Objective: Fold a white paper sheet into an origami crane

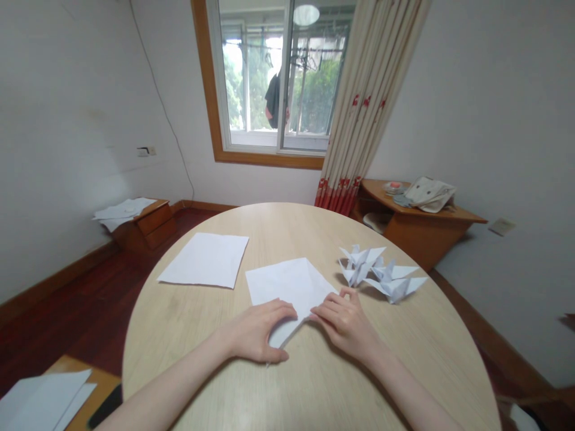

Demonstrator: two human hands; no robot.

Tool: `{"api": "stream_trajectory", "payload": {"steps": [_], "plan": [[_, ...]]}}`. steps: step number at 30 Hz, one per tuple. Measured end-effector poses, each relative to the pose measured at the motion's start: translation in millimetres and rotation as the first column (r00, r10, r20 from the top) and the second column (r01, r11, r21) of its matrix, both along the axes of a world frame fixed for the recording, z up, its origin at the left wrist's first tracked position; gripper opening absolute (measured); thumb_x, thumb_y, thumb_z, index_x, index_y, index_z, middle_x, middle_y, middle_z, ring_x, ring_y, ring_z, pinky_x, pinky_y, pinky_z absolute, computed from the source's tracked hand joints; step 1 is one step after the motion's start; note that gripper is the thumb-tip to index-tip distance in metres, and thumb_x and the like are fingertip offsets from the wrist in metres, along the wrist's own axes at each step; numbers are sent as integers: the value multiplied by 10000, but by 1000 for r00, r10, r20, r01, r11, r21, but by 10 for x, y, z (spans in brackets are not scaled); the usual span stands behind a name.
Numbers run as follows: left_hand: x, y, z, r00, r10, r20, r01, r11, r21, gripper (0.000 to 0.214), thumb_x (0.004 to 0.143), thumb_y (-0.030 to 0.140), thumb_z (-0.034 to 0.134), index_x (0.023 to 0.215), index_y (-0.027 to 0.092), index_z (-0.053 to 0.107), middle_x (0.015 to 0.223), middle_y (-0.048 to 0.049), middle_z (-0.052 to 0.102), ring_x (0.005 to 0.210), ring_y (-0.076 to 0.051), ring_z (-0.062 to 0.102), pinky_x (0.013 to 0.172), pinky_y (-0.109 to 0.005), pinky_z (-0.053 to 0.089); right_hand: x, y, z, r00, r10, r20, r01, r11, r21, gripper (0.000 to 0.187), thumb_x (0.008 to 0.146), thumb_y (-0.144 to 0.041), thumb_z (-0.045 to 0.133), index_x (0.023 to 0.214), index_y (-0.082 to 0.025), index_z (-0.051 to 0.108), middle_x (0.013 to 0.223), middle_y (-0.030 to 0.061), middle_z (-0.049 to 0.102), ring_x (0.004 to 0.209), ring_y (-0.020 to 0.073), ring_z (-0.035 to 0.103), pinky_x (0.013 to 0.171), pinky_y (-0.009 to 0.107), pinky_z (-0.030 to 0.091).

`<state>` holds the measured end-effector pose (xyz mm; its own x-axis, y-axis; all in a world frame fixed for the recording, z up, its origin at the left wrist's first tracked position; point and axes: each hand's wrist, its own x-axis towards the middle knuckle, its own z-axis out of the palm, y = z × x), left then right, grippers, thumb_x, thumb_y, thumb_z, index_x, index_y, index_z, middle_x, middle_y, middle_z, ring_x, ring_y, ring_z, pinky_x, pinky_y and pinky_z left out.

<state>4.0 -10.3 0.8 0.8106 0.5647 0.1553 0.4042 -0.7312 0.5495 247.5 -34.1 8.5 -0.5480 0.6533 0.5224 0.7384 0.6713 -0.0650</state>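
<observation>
A white sheet of paper (290, 282) lies partly folded on the round wooden table (278, 383) in front of me. My left hand (259, 330) curls over its near folded corner, fingers and thumb pressing the paper. My right hand (344, 320) rests on the paper's right edge with fingers bent and fingertips pinching the fold. A flat white sheet (205, 259) lies to the left. Several folded paper cranes (381, 272) sit to the right, just beyond my right hand.
A low wooden cabinet (150, 224) with papers stands at the left wall. A wooden corner desk (413, 218) with a bag is on the right, beside a curtain (359, 120). More white paper (40, 398) lies at the lower left.
</observation>
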Motion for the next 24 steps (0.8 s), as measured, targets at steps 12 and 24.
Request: {"api": "stream_trajectory", "payload": {"steps": [12,24], "plan": [[-41,51,21,994,-62,92,69,995,-77,818,689,717,635,1324,219,499,1328,-92,567,1227,-303,510,1124,-452,252,93,73,-91,997,-63,40,68,989,-135,218,940,-175,460,825,-173,645,765,54,708,710,178,620,721,311,334],[-10,-15,80,973,174,155,-162,983,-89,372,930,482,464,1036,201,684,917,-24,729,782,-170,654,713,-239,446,107,85,-66,992,-119,47,127,968,-218,255,971,-207,409,833,-167,620,772,60,708,693,186,610,703,304,339]]}}
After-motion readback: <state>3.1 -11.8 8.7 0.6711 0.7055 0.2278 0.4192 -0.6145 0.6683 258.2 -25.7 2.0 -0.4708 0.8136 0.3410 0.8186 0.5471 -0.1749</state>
